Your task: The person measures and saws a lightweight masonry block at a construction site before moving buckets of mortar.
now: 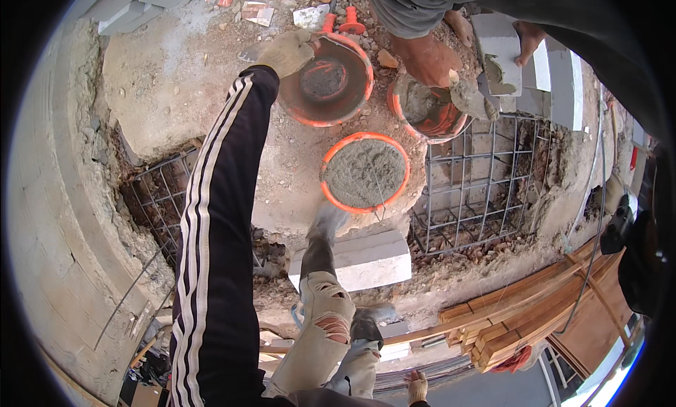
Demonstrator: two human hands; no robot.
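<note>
My left hand (285, 53), in a pale work glove, is closed at the rim of a wide orange bucket (361, 101) with wet mortar in its bottom. My right hand (417, 387), also gloved, hangs low at the bottom edge beside my leg; its fingers are slightly apart and nothing shows in them. Nearer my boots, a smaller orange-rimmed bucket (365, 171) is full of grey mortar. At the far right, a co-worker's bare hand (427, 60) is over another orange bucket (396, 113); a mortar-covered trowel (473, 101) is beside that hand.
Open trenches with steel rebar cages (479, 182) flank the concrete. A pale block (373, 261) lies by my boot, and more blocks (561, 83) stand beside the co-worker's foot. Timber planks (517, 329) are stacked at lower right. Orange-handled tools (352, 21) lie beyond the wide bucket.
</note>
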